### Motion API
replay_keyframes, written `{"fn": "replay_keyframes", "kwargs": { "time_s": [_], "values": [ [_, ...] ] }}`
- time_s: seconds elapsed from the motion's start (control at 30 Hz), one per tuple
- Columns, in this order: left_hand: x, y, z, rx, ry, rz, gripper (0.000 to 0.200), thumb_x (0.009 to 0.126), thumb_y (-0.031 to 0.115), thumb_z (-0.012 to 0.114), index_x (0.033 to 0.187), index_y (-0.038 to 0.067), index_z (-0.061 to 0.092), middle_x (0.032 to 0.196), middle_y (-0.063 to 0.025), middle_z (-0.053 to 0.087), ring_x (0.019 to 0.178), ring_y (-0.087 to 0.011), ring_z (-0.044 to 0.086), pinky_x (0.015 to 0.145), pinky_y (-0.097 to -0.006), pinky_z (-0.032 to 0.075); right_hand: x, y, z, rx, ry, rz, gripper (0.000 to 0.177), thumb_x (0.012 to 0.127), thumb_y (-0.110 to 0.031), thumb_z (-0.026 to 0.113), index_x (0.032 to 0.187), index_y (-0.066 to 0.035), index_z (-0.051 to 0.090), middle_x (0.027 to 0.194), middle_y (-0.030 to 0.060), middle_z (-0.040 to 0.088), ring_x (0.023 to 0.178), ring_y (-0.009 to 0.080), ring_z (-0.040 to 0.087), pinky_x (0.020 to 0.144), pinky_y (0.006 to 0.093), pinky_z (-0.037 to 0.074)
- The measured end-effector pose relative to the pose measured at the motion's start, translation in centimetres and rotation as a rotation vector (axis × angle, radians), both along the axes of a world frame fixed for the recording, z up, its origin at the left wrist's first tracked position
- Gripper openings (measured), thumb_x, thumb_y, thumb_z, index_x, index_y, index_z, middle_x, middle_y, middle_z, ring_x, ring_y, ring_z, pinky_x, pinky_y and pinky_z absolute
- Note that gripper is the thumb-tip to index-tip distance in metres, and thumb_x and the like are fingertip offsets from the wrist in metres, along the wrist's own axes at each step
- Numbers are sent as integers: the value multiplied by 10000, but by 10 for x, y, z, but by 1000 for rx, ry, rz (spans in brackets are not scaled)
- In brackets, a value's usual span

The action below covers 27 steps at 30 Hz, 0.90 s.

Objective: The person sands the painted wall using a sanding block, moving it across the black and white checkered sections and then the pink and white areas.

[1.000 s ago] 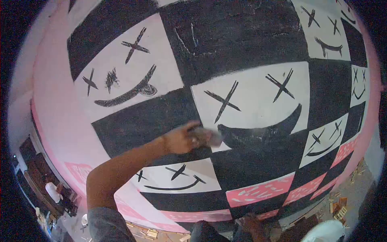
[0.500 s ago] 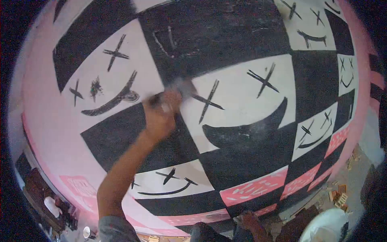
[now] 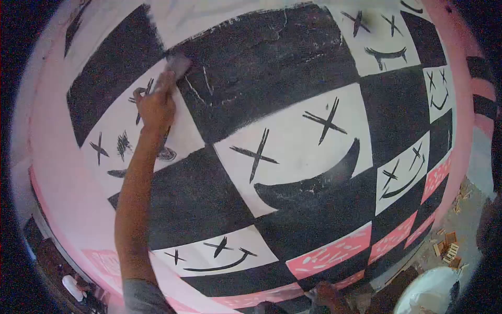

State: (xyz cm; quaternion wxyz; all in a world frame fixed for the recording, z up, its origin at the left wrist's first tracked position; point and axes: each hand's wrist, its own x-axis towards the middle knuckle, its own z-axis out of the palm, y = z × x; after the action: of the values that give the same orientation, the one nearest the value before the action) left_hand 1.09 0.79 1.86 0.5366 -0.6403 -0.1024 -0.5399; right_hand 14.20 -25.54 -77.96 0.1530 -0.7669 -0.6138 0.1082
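Note:
My left hand point(image 3: 158, 104) is raised against the painted wall point(image 3: 293, 125), fingers wrapped round a blurred greyish flat thing point(image 3: 179, 66). That thing lies at the corner where black squares meet a white square with a drawn face. Low in the view, near the wall's bottom edge, my right hand point(image 3: 325, 294) is dark and partly cut off; its fingers and anything in them cannot be made out. Black and white squares with X eyes and curved mouths cover the wall.
A white rounded container point(image 3: 429, 293) stands at the lower right, near wooden pieces point(image 3: 447, 248) on the floor. At the lower left are dark objects and a white item point(image 3: 73, 287). Pink patterned squares point(image 3: 334, 251) run along the wall's lower part.
My left hand has moved up and to the left along the wall with the greyish thing. The view has shifted slightly. My right hand stays low.

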Motion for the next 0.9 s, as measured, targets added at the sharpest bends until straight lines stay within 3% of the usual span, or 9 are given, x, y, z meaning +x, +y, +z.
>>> {"fn": "replay_keyframes", "kwargs": {
  "time_s": [0.17,0.33,0.4,0.47,0.6,0.67,0.77,0.87,0.9],
  "values": [
    [75,-32,-83,-45,-33,-120,567,732,71,556,1297,106,521,1264,-75,590,1109,-232,572,927,-514,311,0,-4,-9,35,-7,-7,305,876,-362,550,912,-67,615,902,182,614,887,389,576,817,554,424],
    [87,-50,-219,-29,930,-148,468,857,173,503,1324,151,499,1340,-65,537,1121,-256,584,953,-529,400,-2,-8,-11,94,-15,-19,335,858,-375,576,826,-45,624,844,199,612,837,398,581,774,555,432],
    [74,-41,-188,106,1056,-169,426,819,174,522,1244,163,553,1270,-5,571,1139,-204,566,947,-526,414,2,-7,-10,159,-13,-43,351,851,-380,586,791,-36,628,820,205,611,817,402,582,757,556,435],
    [57,-42,-137,-116,1062,-294,370,827,206,530,1190,225,597,1247,81,593,1139,-141,570,986,-534,381,-1,-6,-10,293,-5,-87,369,844,-385,597,757,-28,632,797,212,610,797,405,584,739,556,439],
    [14,1,-22,38,603,149,429,720,24,604,1087,241,650,1263,64,606,1063,-122,621,957,-538,334,-12,3,-55,592,-94,-118,401,834,-403,615,705,-24,630,741,221,591,751,417,579,694,552,443],
    [6,-14,-3,110,392,19,452,704,-3,600,1088,229,655,1289,88,587,1181,-84,556,971,-508,274,2,23,-111,767,-184,-93,401,825,-414,634,719,-27,632,717,227,571,736,425,573,692,544,449],
    [30,-22,-27,-38,164,-217,540,699,-24,575,1180,216,621,1301,67,581,1215,-87,531,957,-500,277,15,-4,-80,610,-394,55,358,842,-384,614,821,-27,633,775,225,576,787,405,579,705,537,459],
    [47,-29,-80,-47,183,-201,588,697,50,592,1276,144,556,1311,-83,568,1229,-177,524,919,-525,311,1,-16,-17,471,-572,217,336,859,-354,595,922,-26,633,832,223,582,838,384,586,718,529,470],
    [48,-36,-96,-75,357,-202,615,678,64,604,1288,107,540,1342,-119,534,1222,-211,526,939,-539,301,-1,-17,-12,454,-359,100,330,868,-348,579,971,-39,629,862,221,585,869,381,584,741,536,466]
  ]
}}
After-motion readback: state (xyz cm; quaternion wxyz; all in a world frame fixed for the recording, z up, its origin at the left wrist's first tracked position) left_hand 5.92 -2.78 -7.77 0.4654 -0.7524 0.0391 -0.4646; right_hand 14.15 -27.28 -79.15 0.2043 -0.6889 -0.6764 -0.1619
